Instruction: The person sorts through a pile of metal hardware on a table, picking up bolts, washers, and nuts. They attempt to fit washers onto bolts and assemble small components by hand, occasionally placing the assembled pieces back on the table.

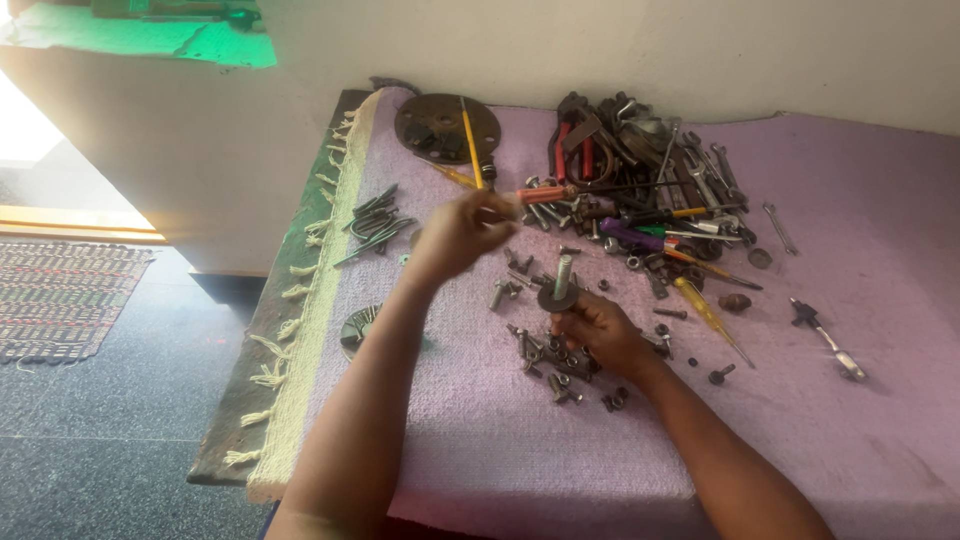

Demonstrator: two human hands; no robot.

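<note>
At the frame's centre, my right hand [598, 332] grips a threaded bolt [563, 275] upright, a dark washer [556, 298] around it. My left hand [460, 235], just upper left, pinches something too small to tell, above the purple cloth [480, 440].

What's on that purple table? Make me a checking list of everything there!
Surface: purple cloth over a table, fringed cream edge at left.
Job's things: large bolt with a dark washer, held upright; loose bolts and nuts beneath.
Clutter: pile of wrenches, pliers and screwdrivers; round rusty metal plate; bundle of dark metal pieces; yellow-handled screwdriver.
Hands: right hand grips the bolt; left hand raised, fingers pinched, what it holds unclear.
Cables: nothing seen.
Surroundings: pale wall, dark floor, woven mat at left.
</note>
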